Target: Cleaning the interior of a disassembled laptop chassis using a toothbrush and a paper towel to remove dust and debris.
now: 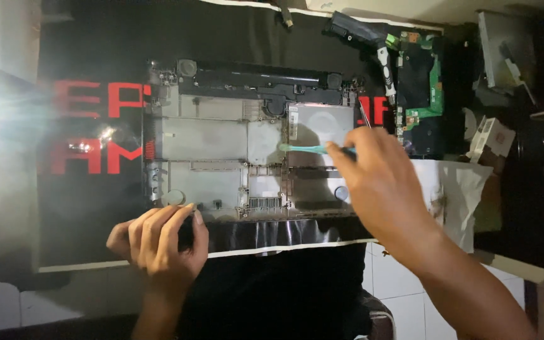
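Off to the side there's a green circuit board (420, 88) next to a black-and-white handled screwdriver (373, 47), everything sitting on a black mat with big red letters (96, 126). Crumpled white paper (458, 189) hangs over the tabletop edge, white floor tiles (391, 277) below.

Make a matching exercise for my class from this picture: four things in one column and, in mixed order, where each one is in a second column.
Things:
1. teal brush
2. green circuit board
3. left hand
4. laptop shell

Places:
A. far right of the dark mat, beside a screwdriver
B. at the shell's near edge, by its left corner
C. middle of the dark mat
D. in the right hand, bristle end over the shell

Pairs: 1-D, 2-A, 3-B, 4-C
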